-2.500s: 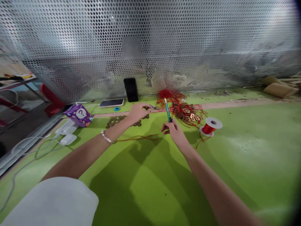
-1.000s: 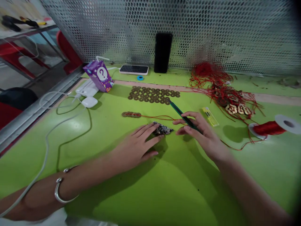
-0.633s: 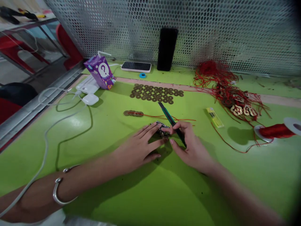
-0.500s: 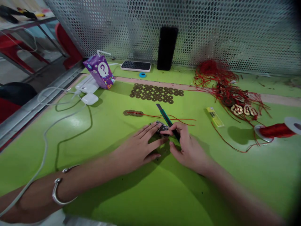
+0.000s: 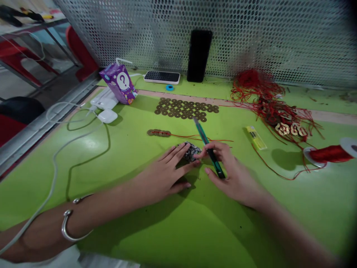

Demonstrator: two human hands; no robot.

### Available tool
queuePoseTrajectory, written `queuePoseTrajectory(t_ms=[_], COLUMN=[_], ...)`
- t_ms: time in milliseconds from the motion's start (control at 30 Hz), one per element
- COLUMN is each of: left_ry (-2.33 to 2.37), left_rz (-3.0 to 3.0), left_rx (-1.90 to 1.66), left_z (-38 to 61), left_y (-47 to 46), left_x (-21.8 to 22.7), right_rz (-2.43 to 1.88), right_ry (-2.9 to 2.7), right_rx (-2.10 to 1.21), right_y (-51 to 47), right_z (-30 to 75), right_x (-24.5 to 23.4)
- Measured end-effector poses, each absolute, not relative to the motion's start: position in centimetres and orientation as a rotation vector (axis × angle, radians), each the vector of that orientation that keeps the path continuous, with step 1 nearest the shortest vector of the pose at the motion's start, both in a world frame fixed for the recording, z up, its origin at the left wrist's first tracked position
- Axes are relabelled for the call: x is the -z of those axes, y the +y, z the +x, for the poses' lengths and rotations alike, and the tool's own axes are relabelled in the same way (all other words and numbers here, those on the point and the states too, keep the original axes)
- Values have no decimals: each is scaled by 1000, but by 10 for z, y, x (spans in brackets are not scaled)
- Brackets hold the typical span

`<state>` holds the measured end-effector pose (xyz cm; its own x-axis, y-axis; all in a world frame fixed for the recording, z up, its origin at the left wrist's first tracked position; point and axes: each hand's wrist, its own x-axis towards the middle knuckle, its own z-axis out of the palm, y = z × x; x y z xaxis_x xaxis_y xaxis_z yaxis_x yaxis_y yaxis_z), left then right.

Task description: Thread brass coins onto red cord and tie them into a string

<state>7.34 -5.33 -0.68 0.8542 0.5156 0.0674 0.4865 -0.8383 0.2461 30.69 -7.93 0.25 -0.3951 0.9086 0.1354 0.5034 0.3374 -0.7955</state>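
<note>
My left hand (image 5: 164, 173) lies flat on the green table (image 5: 173, 227), fingers stretched out, fingertips touching a small dark knotted bundle of coins (image 5: 192, 152). My right hand (image 5: 231, 173) is closed round a green utility knife (image 5: 208, 148), whose tip points up and away, and its fingertips also touch the bundle. Just beyond lies a short stack of coins threaded on red string (image 5: 159, 133). A flat array of brown coins (image 5: 186, 109) is laid out farther back.
A tangle of red string with gold charms (image 5: 272, 108) and a red thread spool (image 5: 331, 153) sit at the right. A yellow lighter (image 5: 256, 137), a purple carton (image 5: 119, 82), white chargers with cables (image 5: 106, 115), a phone (image 5: 163, 77) and a black upright device (image 5: 199, 56) stand by the perforated wall.
Both hands came back from the far coin pile to the near table. My left hand set the bundle down and flattened on it; my right hand shifted the knife beside it.
</note>
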Motion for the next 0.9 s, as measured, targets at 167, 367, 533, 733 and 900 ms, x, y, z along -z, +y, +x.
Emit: queuePoseTrajectory(t_ms=[167,367,533,733,900], left_ry=[794,774,778,800,790], left_rz=[2775,2749,2735,2733,2733], left_rx=[-189,-170,-213,-205,-209], left_z=[73,73,72,73,74], left_y=[-53,-51,-53,-53,-51], left_x=[6,1,2,3,4], right_rz=[-1119,-1142,-1176,-1340,-1353], right_ry=[-1938,-1944,-1956,-1681,-1692], right_rx=[-763,-525,-345,-486,-689], right_y=[-78,-79,-86,-88,-81], right_z=[322,313,313,318,312], right_x=[-16,-17,-17,-17,-15])
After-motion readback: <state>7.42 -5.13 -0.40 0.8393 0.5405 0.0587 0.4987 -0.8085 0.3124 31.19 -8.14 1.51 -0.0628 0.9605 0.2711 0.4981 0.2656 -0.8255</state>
